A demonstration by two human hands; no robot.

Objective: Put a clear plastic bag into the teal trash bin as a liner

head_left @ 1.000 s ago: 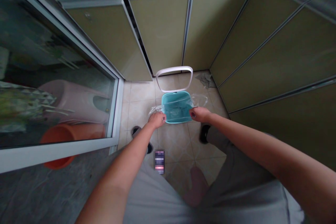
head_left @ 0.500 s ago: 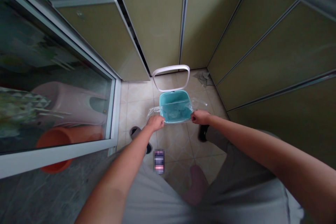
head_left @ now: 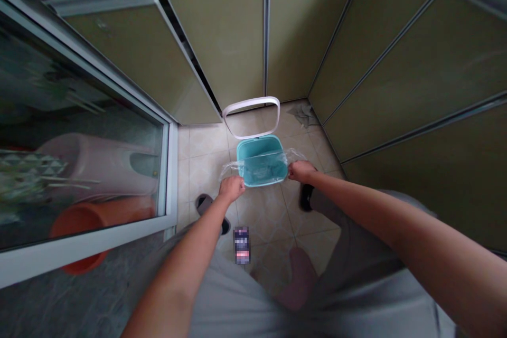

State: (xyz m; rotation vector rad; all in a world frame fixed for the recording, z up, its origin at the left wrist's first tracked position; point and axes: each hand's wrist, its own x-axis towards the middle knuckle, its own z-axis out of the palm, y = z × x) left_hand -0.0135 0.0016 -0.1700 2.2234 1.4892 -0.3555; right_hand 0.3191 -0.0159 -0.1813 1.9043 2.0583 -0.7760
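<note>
A teal trash bin (head_left: 261,182) stands on the tiled floor ahead of me. Its white rim frame (head_left: 273,129) is flipped up at the back. Over the bin's mouth stretches a clear plastic bag (head_left: 263,157), its edges sticking out past both sides. My left hand (head_left: 232,189) is closed at the bin's near left corner, gripping the bag. At the near right corner my right hand (head_left: 301,170) is likewise closed on the bag. The fingertips of both hands are partly hidden.
Cabinet doors (head_left: 222,37) rise behind and to the right. A grey cloth (head_left: 304,115) lies in the corner. On the left are a glass door frame (head_left: 171,169) and an orange bucket (head_left: 79,222). A slipper (head_left: 204,203) and a blurred-out phone-like item (head_left: 242,245) are near my feet.
The view has shifted slightly. The bag's right end now stands closer to my right hand and higher. Both hands stay closed at the bin's near corners.
</note>
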